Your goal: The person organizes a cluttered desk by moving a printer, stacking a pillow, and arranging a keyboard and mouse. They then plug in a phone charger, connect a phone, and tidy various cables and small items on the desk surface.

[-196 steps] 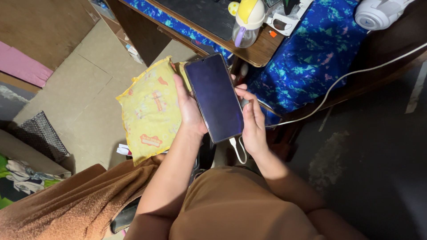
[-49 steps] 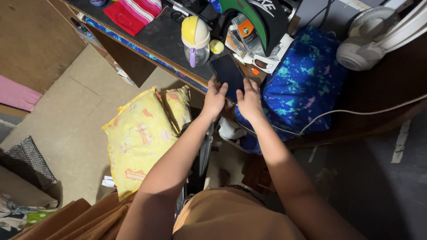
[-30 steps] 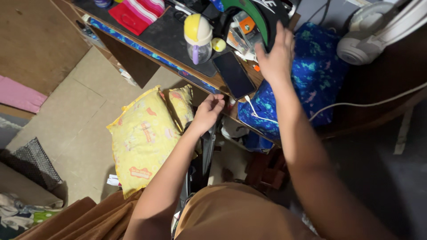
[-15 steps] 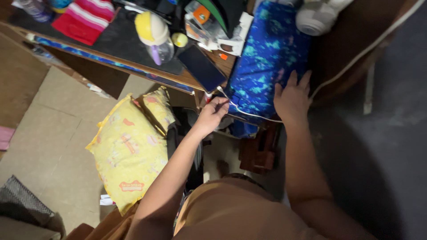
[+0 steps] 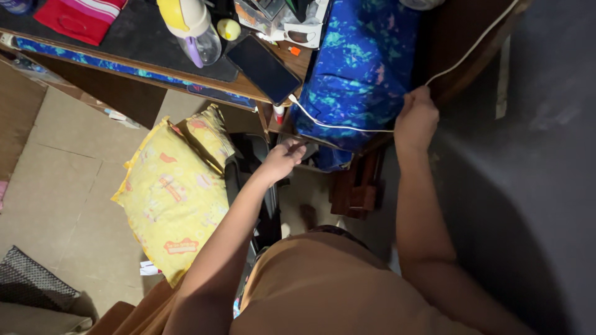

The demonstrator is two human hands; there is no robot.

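A dark phone (image 5: 264,67) lies face up on the wooden desk edge (image 5: 251,96), with a white cable (image 5: 335,127) plugged into its near end. My right hand (image 5: 417,118) is closed around that cable beside the blue patterned cloth (image 5: 360,68). My left hand (image 5: 284,158) hangs below the desk edge with its fingers loosely curled; nothing shows in it. It is close to the slack part of the cable, and I cannot tell if it touches.
A yellow-capped bottle with a purple handle (image 5: 189,28) and a red striped pouch (image 5: 81,13) stand on the desk's black mat. Two yellow pillows (image 5: 174,192) lie on the tiled floor at left. A dark wall (image 5: 528,186) fills the right.
The phone went from both hands onto the desk. My right hand reached up over the desk clutter, came down across the blue cloth and closed on the white cable. My left hand dropped below the desk edge.
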